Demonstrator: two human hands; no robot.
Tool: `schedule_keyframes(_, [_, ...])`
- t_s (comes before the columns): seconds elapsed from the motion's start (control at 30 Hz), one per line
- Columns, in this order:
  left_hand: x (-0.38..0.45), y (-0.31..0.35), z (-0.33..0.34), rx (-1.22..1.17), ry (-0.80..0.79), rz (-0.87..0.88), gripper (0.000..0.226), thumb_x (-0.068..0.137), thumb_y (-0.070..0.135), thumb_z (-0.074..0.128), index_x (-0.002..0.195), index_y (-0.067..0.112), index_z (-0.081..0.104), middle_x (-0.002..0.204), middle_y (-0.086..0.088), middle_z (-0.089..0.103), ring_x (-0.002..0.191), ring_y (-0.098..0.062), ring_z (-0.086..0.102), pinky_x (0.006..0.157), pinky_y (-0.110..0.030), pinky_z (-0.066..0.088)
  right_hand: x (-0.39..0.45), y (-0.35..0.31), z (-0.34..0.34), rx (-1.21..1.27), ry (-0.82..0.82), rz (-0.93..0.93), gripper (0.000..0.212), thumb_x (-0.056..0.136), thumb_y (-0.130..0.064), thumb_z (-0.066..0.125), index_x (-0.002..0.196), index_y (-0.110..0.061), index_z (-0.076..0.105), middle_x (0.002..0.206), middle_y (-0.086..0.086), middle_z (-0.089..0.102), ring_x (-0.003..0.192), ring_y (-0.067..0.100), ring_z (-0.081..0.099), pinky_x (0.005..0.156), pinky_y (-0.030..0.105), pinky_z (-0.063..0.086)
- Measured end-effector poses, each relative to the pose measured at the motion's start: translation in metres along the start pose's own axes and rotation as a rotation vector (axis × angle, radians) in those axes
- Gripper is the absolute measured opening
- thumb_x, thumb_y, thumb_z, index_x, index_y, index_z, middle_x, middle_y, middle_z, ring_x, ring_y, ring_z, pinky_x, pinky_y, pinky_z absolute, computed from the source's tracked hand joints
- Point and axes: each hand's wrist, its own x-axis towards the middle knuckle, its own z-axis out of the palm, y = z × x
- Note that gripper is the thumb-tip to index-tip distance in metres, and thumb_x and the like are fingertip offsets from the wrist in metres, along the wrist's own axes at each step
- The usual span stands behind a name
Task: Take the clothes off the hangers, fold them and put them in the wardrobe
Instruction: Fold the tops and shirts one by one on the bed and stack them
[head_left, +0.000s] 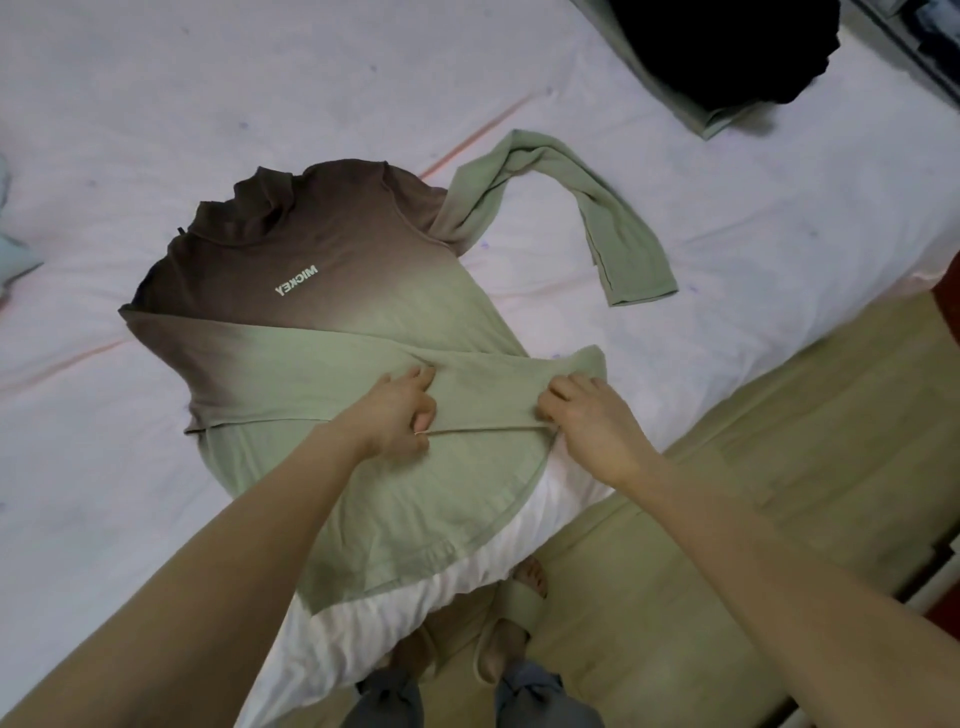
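Shirt (332, 322), soft ombre knit, fingers (423, 376) pinching

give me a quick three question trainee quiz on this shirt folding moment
1. True or false: the shirt lies on the bed.
2. Which sleeve is already folded across the shirt's body? A) the one near the left hand B) the loose sleeve on the sheet
3. Fill in: the right hand pinches the folded sleeve's ____.

Key
1. True
2. A
3. Edge; both hands' fingers curl onto the fabric there.
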Motion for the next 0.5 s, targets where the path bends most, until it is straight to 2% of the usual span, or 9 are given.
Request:
schedule_keyframes(0.03, [0.0,0.001,0.0,0.069,-0.006,-0.03,0.018,0.078,0.025,0.066,0.069,0.022,0.051,0.154,-0.01,0.03,0.145,-0.023,0.023,0.114,-0.04,0.022,-0.004,0.001,0.002,0.025,-0.047,0.007,0.013,0.066,0.001,0.057,0.064,-0.012,0.059,0.073,0.004,0.056,0.066,0.025,0.054,0.06,0.027,0.031])
schedule_keyframes(0.1, [0.0,0.007,0.004,0.15,0.111,-0.083,0.014,0.083,0.036,0.062,0.076,0.024,0.062,0.156,-0.004,0.03,0.143,-0.023,0.028,0.114,-0.04,0.025,-0.005,0.004,0.001,0.143,-0.033,0.191,0.016,0.064,0.006,0.053,0.069,-0.009,0.058,0.078,0.007,0.055,0.071,0.027,0.052,0.062,0.03,0.032])
schedule_keyframes(0.2, [0.006,0.018,0.014,0.03,0.452,-0.022,0.021,0.093,0.027,0.056,0.092,0.009,0.066,0.128,-0.008,0.056,0.114,-0.03,0.053,0.088,-0.039,0.047,0.007,0.007,-0.004,0.485,0.152,0.82,0.016,0.088,-0.004,0.044,0.101,-0.002,0.053,0.097,0.006,0.049,0.09,0.023,0.046,0.077,0.039,0.041])
schedule_keyframes(0.27, [0.014,0.025,0.019,-0.024,0.501,0.109,0.023,0.094,0.025,0.048,0.092,0.007,0.061,0.108,-0.008,0.059,0.099,-0.03,0.057,0.072,-0.04,0.051,0.016,0.011,-0.003,0.714,0.107,1.137,0.03,0.093,-0.025,0.052,0.113,-0.004,0.047,0.106,0.006,0.052,0.098,0.024,0.051,0.086,0.04,0.045])
schedule_keyframes(0.3, [0.019,0.028,0.022,-0.025,0.486,0.154,0.026,0.094,0.028,0.044,0.094,0.008,0.061,0.106,-0.008,0.06,0.098,-0.029,0.058,0.072,-0.039,0.052,0.019,0.013,-0.001,0.799,0.07,1.211,0.033,0.092,-0.032,0.056,0.11,-0.006,0.048,0.102,0.005,0.054,0.095,0.023,0.053,0.084,0.038,0.045])
schedule_keyframes(0.37, [0.03,0.038,0.028,-0.045,0.446,0.19,0.026,0.094,0.022,0.051,0.111,0.007,0.062,0.121,-0.01,0.059,0.112,-0.028,0.056,0.089,-0.037,0.049,0.025,0.016,0.002,0.893,0.058,1.256,0.022,0.089,-0.031,0.061,0.086,-0.011,0.052,0.078,-0.001,0.05,0.075,0.019,0.048,0.07,0.031,0.04])
schedule_keyframes(0.4, [0.035,0.041,0.031,-0.057,0.428,0.189,0.034,0.093,0.018,0.058,0.124,0.005,0.059,0.134,-0.012,0.054,0.124,-0.028,0.05,0.102,-0.033,0.041,0.026,0.016,0.003,0.9,0.085,1.238,0.023,0.088,-0.027,0.061,0.074,-0.013,0.048,0.068,-0.003,0.044,0.068,0.018,0.043,0.065,0.03,0.037])
schedule_keyframes(0.43, [0.038,0.044,0.034,-0.065,0.398,0.18,0.047,0.091,0.015,0.062,0.135,0.003,0.051,0.144,-0.014,0.045,0.133,-0.027,0.042,0.111,-0.027,0.029,0.025,0.015,0.004,0.892,0.119,1.207,0.025,0.089,-0.023,0.06,0.071,-0.013,0.044,0.066,-0.003,0.041,0.067,0.018,0.041,0.064,0.031,0.036])
schedule_keyframes(0.5, [0.042,0.045,0.038,-0.071,0.365,0.17,0.065,0.089,0.015,0.066,0.146,0.001,0.035,0.155,-0.014,0.03,0.144,-0.027,0.027,0.115,-0.018,0.008,0.023,0.01,-0.001,0.896,0.219,1.1,0.021,0.094,-0.02,0.054,0.08,-0.01,0.041,0.07,-0.004,0.041,0.067,0.016,0.04,0.066,0.031,0.036])
